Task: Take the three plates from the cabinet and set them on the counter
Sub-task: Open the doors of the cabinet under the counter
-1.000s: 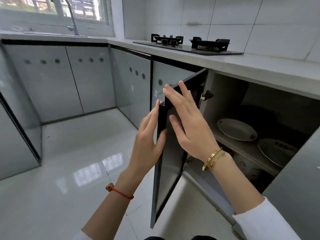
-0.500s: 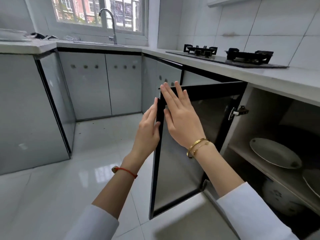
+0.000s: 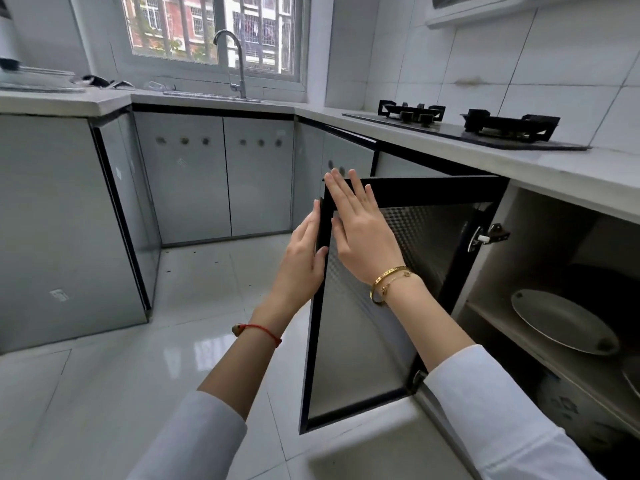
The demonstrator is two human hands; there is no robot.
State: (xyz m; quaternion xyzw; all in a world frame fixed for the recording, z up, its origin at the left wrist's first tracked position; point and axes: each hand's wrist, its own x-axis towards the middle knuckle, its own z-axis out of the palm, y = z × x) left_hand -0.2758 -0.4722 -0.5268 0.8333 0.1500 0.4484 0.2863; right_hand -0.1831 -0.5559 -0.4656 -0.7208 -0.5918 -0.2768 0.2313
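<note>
The open cabinet [image 3: 540,237] under the surface [image 3: 571,174] holds a white oval plate [image 3: 561,322] on its shelf, a second plate's rim [image 3: 632,374] beside it, and a patterned bowl [image 3: 568,407] below. Both grips are wide, fingers straight, holding nothing. The left grip [image 3: 304,258] lies along the cabinet door [image 3: 398,323] edge and the right grip [image 3: 363,237] flat on its inner face, both well apart from the plates.

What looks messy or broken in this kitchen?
Dark specks dot the glossy white floor tiles by the corner cabinets, and a brownish smudge marks the white wall tile above the black gas stove. Nothing looks broken.
</note>
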